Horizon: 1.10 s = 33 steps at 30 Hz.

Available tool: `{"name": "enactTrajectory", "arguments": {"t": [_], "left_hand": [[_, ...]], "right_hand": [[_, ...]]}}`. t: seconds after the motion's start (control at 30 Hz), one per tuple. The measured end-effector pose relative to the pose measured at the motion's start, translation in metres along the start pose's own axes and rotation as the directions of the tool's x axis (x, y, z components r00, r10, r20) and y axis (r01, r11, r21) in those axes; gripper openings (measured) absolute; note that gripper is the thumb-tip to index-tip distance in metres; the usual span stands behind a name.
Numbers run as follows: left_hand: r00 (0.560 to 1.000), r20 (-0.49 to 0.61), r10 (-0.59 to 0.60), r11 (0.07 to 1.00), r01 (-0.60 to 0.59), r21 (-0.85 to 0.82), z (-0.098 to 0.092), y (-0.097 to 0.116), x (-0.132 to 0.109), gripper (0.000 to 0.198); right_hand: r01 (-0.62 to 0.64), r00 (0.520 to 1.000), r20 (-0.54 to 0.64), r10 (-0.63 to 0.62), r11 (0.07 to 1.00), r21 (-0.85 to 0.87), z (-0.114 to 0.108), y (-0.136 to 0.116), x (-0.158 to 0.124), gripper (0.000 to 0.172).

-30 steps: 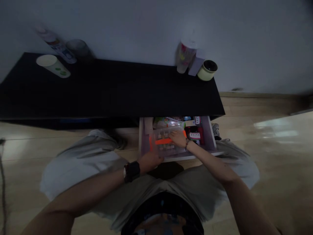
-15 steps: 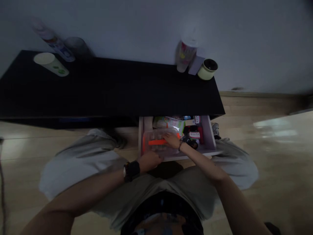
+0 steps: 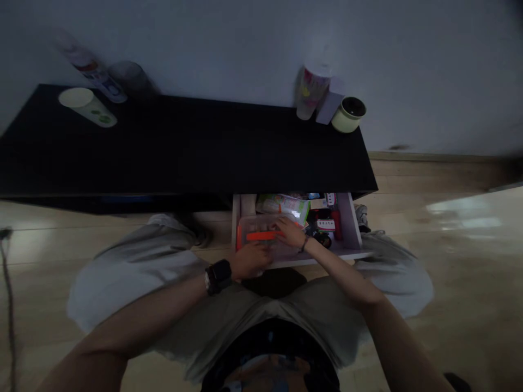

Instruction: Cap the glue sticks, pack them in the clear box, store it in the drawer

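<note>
A clear plastic box (image 3: 255, 222) with an orange carry handle (image 3: 261, 236) and orange side clips lies in the left part of a pulled-out drawer (image 3: 356, 228). My left hand (image 3: 251, 259) is at the front edge of the box, its fingers curled against it. From the right, my right hand (image 3: 291, 233) reaches over the lid, with its fingers bent round the right end of the box by the handle. What is inside the box is too dim to make out. Behind it lies a green and white plastic packet (image 3: 284, 206).
Small boxes, including a white-labelled one (image 3: 326, 224), and dark items fill the drawer's right side. On the black cabinet (image 3: 196, 147) stand a paper cup (image 3: 87, 107), a spray can (image 3: 100, 79), a plastic cup (image 3: 311, 92) and a pale jar (image 3: 346, 117). My knees flank the drawer.
My left hand has moved slightly up and left, from the drawer's front edge onto the box. The box has shifted a little to the left, and my right hand stays on it.
</note>
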State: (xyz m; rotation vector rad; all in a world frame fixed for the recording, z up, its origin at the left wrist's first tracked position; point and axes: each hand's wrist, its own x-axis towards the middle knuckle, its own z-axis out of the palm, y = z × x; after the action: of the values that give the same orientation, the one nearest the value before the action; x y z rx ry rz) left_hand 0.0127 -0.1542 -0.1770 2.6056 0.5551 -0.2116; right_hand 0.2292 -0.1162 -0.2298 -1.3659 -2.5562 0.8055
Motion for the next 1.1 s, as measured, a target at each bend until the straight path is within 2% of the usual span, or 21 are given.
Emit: {"name": "enactTrajectory", "arguments": {"t": [0.1,0.23,0.4,0.5,0.6,0.7,0.87,0.97,1.1], "left_hand": [[1.0,-0.003,-0.007,1.0,0.007,0.0,-0.002,-0.014,0.0,0.041],[0.995,-0.05,-0.091,0.994,0.094,0.057,-0.009,-0.027,0.0,0.066],[0.977,-0.142,-0.157,0.979,0.172,0.107,-0.023,-0.038,0.002,0.071],[0.947,-0.239,-0.213,0.96,0.248,0.127,-0.03,-0.046,0.005,0.077],[0.904,-0.329,-0.274,0.936,0.329,0.124,-0.034,-0.053,0.008,0.075],[0.863,-0.398,-0.311,0.913,0.388,0.128,-0.037,-0.061,0.011,0.071],[0.82,-0.457,-0.344,0.885,0.446,0.134,-0.046,-0.075,0.008,0.069],[0.78,-0.492,-0.386,0.862,0.495,0.107,-0.051,-0.091,0.003,0.068],[0.737,-0.508,-0.445,0.835,0.547,0.062,-0.052,-0.114,-0.006,0.066]], "right_hand": [[0.048,0.999,-0.017,-0.047,0.998,0.038,-0.02,-0.003,-0.007,0.033],[0.111,0.994,0.0,-0.111,0.994,-0.019,-0.038,-0.004,-0.019,0.061],[0.148,0.989,0.057,-0.139,0.964,-0.222,-0.05,-0.001,-0.028,0.085],[0.107,0.994,0.016,-0.108,0.937,-0.331,-0.061,0.0,-0.024,0.094],[0.082,0.994,-0.034,-0.104,0.909,-0.409,-0.074,0.0,-0.014,0.095],[0.104,0.99,-0.032,-0.134,0.876,-0.471,-0.083,0.002,0.001,0.093],[0.079,0.991,-0.05,-0.123,0.848,-0.525,-0.087,0.011,0.026,0.089],[0.034,0.993,-0.079,-0.087,0.857,-0.513,-0.087,0.019,0.035,0.079],[-0.022,0.988,-0.141,-0.056,0.866,-0.499,-0.083,0.028,0.045,0.055]]}}
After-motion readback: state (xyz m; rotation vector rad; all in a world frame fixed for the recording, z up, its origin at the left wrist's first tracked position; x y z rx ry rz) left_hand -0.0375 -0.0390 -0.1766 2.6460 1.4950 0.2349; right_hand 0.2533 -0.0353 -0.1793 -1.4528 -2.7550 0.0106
